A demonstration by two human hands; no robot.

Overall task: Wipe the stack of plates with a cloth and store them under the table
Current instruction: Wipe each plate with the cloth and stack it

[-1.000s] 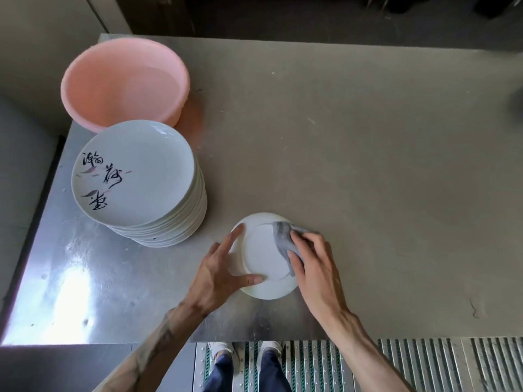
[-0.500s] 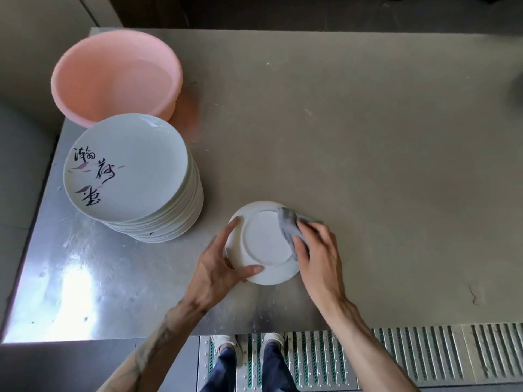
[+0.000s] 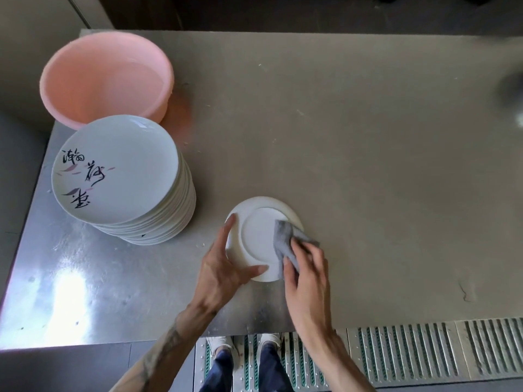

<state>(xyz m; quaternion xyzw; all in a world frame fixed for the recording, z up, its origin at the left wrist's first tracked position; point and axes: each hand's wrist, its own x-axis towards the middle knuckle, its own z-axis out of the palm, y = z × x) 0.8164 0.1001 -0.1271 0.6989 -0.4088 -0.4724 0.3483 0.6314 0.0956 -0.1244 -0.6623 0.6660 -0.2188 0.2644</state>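
Observation:
A small white plate (image 3: 256, 236) is upside down near the table's front edge, its foot ring facing up. My left hand (image 3: 223, 271) holds it by the left rim, index finger along the edge and thumb on the underside. My right hand (image 3: 307, 274) grips a grey cloth (image 3: 284, 241) and presses it on the plate's right side. A tall stack of white plates (image 3: 124, 176) with black brush lettering on the top one stands to the left.
A pink plastic basin (image 3: 106, 77) sits at the back left, touching the stack. The metal table (image 3: 368, 165) stretches right. A slatted floor grate (image 3: 396, 352) and my shoes lie below the front edge.
The cloth under my right hand has slid a little down the plate's right side. My left hand keeps the same hold on the rim.

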